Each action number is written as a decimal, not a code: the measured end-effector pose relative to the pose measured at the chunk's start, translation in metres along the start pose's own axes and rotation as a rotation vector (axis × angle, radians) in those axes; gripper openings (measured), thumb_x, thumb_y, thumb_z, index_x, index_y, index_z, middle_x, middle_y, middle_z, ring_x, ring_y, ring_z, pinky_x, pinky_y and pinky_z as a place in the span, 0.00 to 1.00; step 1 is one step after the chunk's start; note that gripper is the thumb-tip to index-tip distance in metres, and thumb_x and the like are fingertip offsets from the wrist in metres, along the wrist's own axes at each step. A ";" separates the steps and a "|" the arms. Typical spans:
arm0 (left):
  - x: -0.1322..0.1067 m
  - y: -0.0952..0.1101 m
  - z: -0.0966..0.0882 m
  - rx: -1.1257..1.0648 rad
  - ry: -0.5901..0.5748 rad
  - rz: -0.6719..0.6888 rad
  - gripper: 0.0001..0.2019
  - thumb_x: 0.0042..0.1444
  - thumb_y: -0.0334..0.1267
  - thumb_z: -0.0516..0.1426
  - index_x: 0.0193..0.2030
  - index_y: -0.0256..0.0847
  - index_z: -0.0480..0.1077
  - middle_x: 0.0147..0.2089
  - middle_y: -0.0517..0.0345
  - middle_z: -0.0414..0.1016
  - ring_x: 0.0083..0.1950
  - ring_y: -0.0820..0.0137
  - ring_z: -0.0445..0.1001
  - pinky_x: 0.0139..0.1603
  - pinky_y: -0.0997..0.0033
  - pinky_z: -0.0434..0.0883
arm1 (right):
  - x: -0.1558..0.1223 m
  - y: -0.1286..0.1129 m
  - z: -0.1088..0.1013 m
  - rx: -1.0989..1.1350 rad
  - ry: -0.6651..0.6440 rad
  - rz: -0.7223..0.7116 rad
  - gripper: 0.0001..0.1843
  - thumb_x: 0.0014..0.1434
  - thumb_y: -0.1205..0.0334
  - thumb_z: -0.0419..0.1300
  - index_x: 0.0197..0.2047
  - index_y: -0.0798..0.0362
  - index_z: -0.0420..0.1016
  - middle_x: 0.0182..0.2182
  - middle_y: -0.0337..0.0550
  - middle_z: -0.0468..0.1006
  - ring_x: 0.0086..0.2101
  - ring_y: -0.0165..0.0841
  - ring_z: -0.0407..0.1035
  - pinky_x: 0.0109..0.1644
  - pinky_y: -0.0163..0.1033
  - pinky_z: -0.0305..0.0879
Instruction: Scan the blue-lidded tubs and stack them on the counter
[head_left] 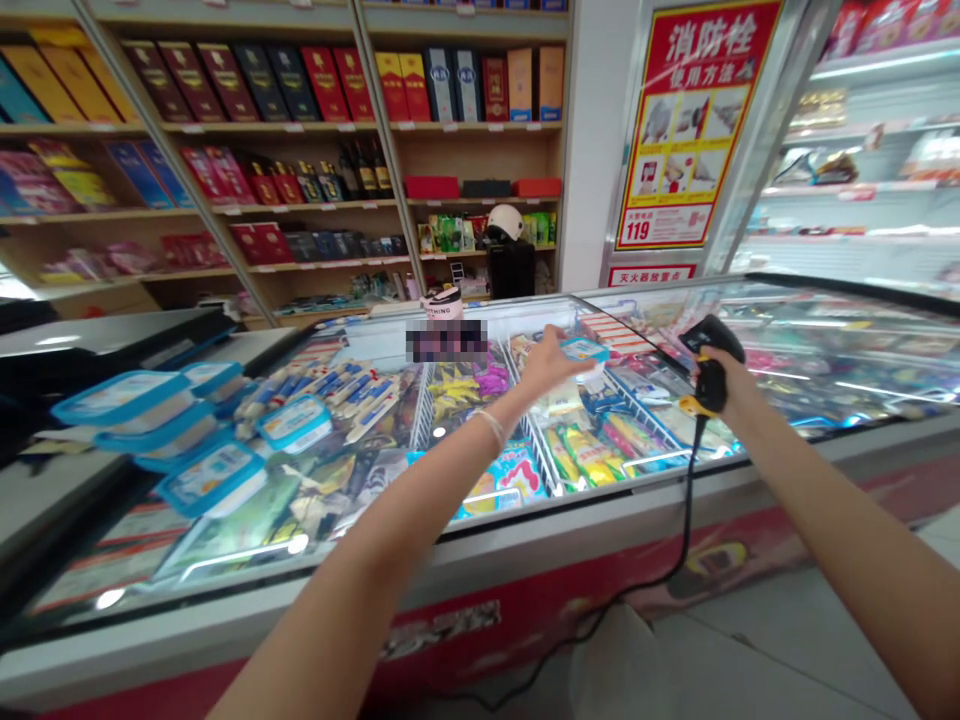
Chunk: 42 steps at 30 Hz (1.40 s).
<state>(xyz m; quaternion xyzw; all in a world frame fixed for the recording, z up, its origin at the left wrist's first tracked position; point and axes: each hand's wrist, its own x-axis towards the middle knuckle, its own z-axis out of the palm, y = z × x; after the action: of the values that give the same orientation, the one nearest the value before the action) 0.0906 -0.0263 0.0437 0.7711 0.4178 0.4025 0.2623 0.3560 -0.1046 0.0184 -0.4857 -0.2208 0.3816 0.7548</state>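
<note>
My left hand (553,362), with a pale band at the wrist, reaches over the glass freezer top. Its thumb and fingers are spread beside a small blue-lidded plastic tub (586,349); whether they touch it is hard to tell. My right hand (726,378) is wrapped round a black and yellow barcode scanner (709,350), held up over the glass to the right of that tub. A black cable (686,520) hangs from the scanner's handle. More blue-lidded tubs (214,475) sit in a stacked group at the left, and a single tub (295,423) lies nearby.
Under the freezer's glass (247,572) lie packaged goods in white wire baskets (541,450). A person's pink cap (442,303) shows behind the far edge. Shelves of boxes (255,85) line the back wall. A red sign (694,120) and a lit cooler (862,190) stand at the right.
</note>
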 end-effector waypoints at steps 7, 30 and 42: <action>-0.064 -0.068 -0.151 -0.703 -0.127 -0.046 0.25 0.38 0.44 0.68 0.43 0.42 0.65 0.42 0.54 0.76 0.41 0.63 0.76 0.43 0.62 0.71 | -0.055 0.000 0.108 -0.001 -0.397 0.006 0.11 0.48 0.63 0.69 0.31 0.54 0.70 0.20 0.37 0.72 0.16 0.25 0.64 0.15 0.28 0.62; -0.097 -0.100 -0.248 -0.694 0.163 -0.014 0.29 0.38 0.45 0.69 0.45 0.43 0.62 0.36 0.62 0.75 0.32 0.73 0.73 0.29 0.76 0.63 | -0.135 0.084 0.225 -0.217 -1.043 -0.172 0.26 0.46 0.55 0.72 0.42 0.44 0.61 0.22 0.31 0.74 0.15 0.33 0.68 0.16 0.36 0.64; -0.099 -0.097 -0.248 -0.611 0.176 -0.014 0.27 0.42 0.48 0.67 0.46 0.43 0.63 0.28 0.67 0.67 0.21 0.79 0.61 0.21 0.78 0.52 | -0.138 0.077 0.219 -0.168 -0.995 -0.166 0.26 0.45 0.55 0.73 0.41 0.45 0.62 0.25 0.32 0.75 0.16 0.31 0.68 0.16 0.35 0.64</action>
<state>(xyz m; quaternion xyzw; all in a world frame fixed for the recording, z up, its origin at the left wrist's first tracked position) -0.1922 -0.0447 0.0658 0.6161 0.3038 0.5727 0.4474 0.0897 -0.0718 0.0486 -0.2851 -0.6212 0.4864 0.5444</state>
